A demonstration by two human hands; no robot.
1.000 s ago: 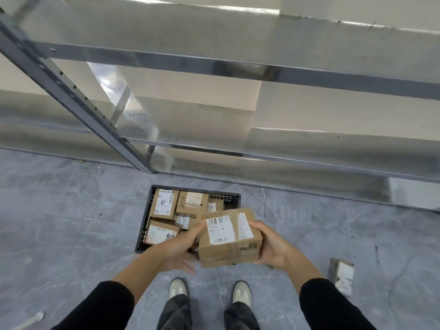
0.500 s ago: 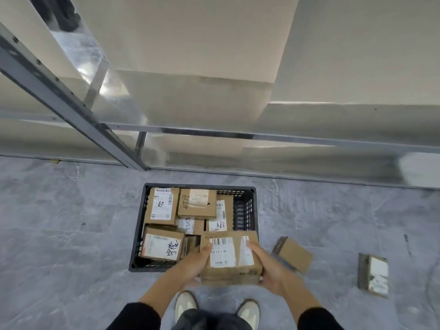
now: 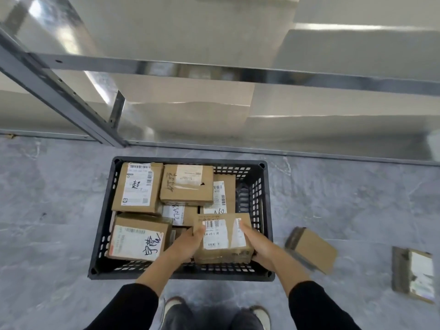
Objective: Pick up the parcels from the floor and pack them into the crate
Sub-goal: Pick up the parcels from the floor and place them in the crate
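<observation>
Your left hand (image 3: 188,241) and right hand (image 3: 259,246) clasp the labelled brown cardboard parcel (image 3: 222,236) from both sides, steadying it over the black perforated plastic crate's (image 3: 266,225) five-o'clock gap.

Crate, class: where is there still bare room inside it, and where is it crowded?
The black crate is bare along its right wall, beside the labelled parcel. The left and middle are crowded. Both hands hold a parcel over the near right corner.

I see matt cardboard parcels (image 3: 223,236) with paper labels, a perforated black plastic crate (image 3: 257,194), glossy metal shelving (image 3: 238,72).
</observation>
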